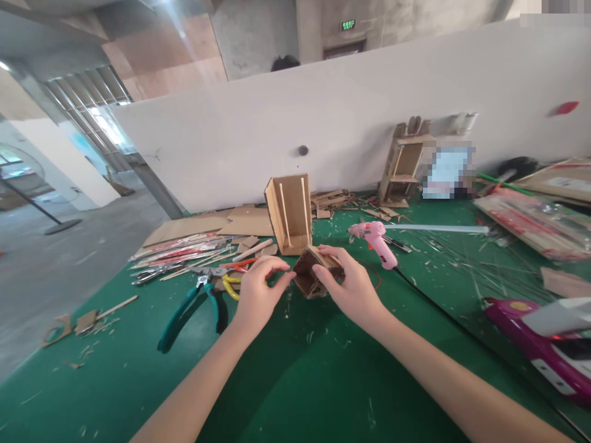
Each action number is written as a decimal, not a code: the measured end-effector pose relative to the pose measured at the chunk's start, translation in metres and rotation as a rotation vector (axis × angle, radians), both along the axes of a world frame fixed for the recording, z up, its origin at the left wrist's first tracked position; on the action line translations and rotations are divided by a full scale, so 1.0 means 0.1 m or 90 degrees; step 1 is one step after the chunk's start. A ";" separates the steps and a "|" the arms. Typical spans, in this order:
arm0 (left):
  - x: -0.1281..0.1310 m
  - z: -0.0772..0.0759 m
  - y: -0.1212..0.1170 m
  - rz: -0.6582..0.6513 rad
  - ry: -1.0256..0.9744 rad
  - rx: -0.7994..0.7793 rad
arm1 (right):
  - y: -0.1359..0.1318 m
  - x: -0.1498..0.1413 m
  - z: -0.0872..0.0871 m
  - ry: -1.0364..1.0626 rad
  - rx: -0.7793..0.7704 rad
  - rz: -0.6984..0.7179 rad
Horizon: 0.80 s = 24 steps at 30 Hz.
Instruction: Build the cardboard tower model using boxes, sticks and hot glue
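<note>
My right hand (346, 277) is closed around a small open cardboard box (305, 276), thumb on the near side and fingers over the top. The opening of the box faces left and shows a dark inside. At its left edge is my left hand (263, 286), thumb and forefinger brought together in a pinch. Whatever lies between those fingertips is too small to make out. Just behind the box stands an upright cardboard piece (293, 212) with two thin wooden sticks along it. Green-handled pliers (184, 314) and yellow-handled pliers (229, 286) lie left of my left hand.
A pink glue gun (381, 246) with a glue stick and black cord (438, 311) lies right. A cardboard shelf stand (406, 163) leans near the white partition (231, 141). Wrapped sticks (184, 252), cardboard scraps (330, 202) and a purple device (530, 344) also lie about.
</note>
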State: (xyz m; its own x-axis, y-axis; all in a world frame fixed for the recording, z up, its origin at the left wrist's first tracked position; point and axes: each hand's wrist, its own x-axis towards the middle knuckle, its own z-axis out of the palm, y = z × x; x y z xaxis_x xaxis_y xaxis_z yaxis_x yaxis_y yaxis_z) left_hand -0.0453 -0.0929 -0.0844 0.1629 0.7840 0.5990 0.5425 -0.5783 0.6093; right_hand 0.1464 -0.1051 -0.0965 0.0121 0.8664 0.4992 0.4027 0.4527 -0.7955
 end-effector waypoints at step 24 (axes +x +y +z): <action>-0.09 0.01 0.00 0.032 -0.027 -0.058 | 0.00 0.02 0.03 -0.012 0.002 -0.003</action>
State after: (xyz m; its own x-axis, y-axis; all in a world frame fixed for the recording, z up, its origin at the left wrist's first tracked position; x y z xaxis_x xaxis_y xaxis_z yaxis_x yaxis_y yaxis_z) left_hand -0.0545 -0.0928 -0.0832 0.0983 0.8420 0.5305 0.5412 -0.4926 0.6815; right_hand 0.1489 -0.1052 -0.0938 0.0072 0.8648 0.5020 0.4203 0.4529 -0.7863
